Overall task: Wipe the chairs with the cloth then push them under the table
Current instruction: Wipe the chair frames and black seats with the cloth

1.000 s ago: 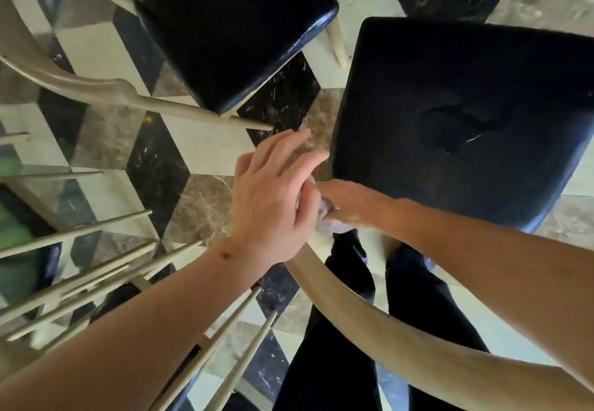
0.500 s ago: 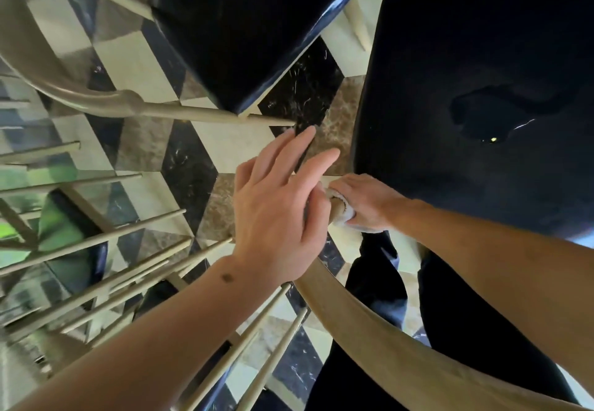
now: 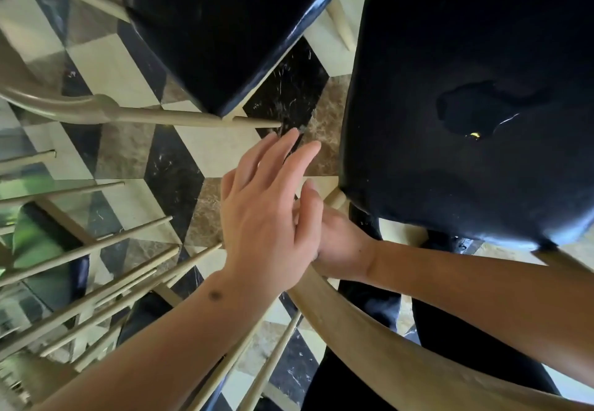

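A chair with a black padded seat (image 3: 466, 57) stands right of centre, and its curved pale wooden back rail (image 3: 369, 340) runs below my arms. My right hand (image 3: 344, 243) is wrapped round the end of that rail, beside the seat's near corner. The cloth it held there a moment ago is hidden under my hands. My left hand (image 3: 266, 217) hovers flat above the right one with its fingers straight, pointing away from me and holding nothing.
A second black-seated chair (image 3: 225, 24) stands at the upper left, with its rail and leg (image 3: 193, 119) close to my left fingertips. Spindles of a third chair back (image 3: 96, 269) fill the lower left. The floor is checkered marble (image 3: 209, 150). Legs in dark trousers (image 3: 450, 346) stand below the rail.
My right hand has slid toward me along the rail, and the pale cloth seen under it earlier is now covered. The left hand has stayed flat above it.
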Available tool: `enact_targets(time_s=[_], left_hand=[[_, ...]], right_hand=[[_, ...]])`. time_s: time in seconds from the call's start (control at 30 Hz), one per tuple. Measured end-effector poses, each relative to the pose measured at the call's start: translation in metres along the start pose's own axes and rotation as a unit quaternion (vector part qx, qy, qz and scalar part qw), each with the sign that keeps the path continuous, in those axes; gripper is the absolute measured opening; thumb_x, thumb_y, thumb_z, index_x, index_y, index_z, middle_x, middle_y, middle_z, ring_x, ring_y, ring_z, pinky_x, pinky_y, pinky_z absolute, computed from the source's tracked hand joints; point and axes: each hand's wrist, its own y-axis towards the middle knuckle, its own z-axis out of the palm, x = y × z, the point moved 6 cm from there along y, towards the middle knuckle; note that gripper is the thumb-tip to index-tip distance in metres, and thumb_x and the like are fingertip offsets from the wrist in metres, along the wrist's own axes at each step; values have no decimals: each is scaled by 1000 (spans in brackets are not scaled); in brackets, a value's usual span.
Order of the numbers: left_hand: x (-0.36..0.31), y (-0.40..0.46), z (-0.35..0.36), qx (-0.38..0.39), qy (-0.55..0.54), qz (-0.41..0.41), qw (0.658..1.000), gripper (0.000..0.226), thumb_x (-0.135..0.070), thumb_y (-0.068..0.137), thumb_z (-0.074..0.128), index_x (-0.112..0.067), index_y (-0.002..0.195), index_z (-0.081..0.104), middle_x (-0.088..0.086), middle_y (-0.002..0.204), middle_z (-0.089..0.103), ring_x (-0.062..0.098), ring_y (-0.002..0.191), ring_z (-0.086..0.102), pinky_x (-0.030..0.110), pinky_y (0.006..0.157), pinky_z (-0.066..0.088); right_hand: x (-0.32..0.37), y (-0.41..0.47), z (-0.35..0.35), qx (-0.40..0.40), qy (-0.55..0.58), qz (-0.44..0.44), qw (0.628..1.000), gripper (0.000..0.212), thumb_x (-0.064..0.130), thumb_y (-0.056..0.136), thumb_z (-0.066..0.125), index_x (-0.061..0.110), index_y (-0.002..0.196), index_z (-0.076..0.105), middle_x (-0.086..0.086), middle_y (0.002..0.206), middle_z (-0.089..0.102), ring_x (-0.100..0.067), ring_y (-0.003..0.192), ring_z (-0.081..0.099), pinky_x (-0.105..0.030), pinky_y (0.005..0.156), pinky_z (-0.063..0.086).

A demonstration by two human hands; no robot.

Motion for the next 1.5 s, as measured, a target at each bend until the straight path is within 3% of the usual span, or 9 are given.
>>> enact_targets(time_s=[0.23,0.4,0.47,0.57,0.77,1.1,1.23,1.33,1.5], left_hand=[[4,-2,2,-4,-29,9,1000,44,-22,92,47,-10,130,65,-1,130,67,22,129,53,47,102,42],[5,-2,2,2,-23,25,999,40,-20,91,50,-13,126,67,-3,130,67,20,130,54,40,102,41],[5,-1,2,-1,-32,24,999,38,-20,90,51,-15,123,69,-4,130,67,19,128,54,36,101,40],[5,0,2,30,-6,21,999,35,-21,87,54,-16,117,72,-2,128,68,21,124,56,41,96,43],[-4,15,18,319,218,14,922,52,-49,88,45,-20,128,63,11,142,59,38,141,41,60,113,30],[-9,77,148,549,138,-117,816,33,-18,100,40,-2,118,62,12,102,60,29,91,58,36,86,50],[-1,83,186,527,76,-121,838,63,-25,100,36,-21,161,17,13,166,21,37,144,35,49,112,37],[-4,89,209,476,58,-65,875,68,-23,102,35,-23,162,4,1,171,-10,25,157,1,47,122,19],[-8,72,231,426,-37,-121,896,71,-11,98,41,-19,162,11,2,170,-11,23,156,7,41,116,37]], right_hand=[[-124,-22,-6,144,-43,240,959,55,21,85,73,64,86,39,28,88,43,13,84,44,-15,74,32],[-126,-32,-27,177,-28,298,938,47,12,89,59,43,123,49,13,116,59,-8,102,58,-28,87,49],[-114,-34,-58,91,-116,233,961,57,6,89,62,25,141,47,-2,140,57,-13,126,51,-21,109,38],[-90,-32,-83,11,-293,51,955,57,-5,85,61,1,141,54,-14,151,50,-27,147,38,-46,122,26],[-136,-68,-45,326,-494,-32,806,73,42,99,48,9,160,25,-10,170,11,-31,157,-1,-53,125,0],[-176,31,-149,242,-532,-55,810,87,30,77,80,31,152,37,-6,168,17,-34,154,15,-63,120,16],[-186,85,-223,132,-552,19,823,74,27,84,72,30,151,43,-5,167,23,-32,152,19,-58,123,15],[-198,110,-257,86,-540,88,833,66,26,90,65,31,152,41,-4,167,22,-32,153,15,-53,123,15],[-193,138,-272,-44,-486,207,848,56,22,94,57,30,147,41,-2,167,21,-32,149,21,-51,118,27]])
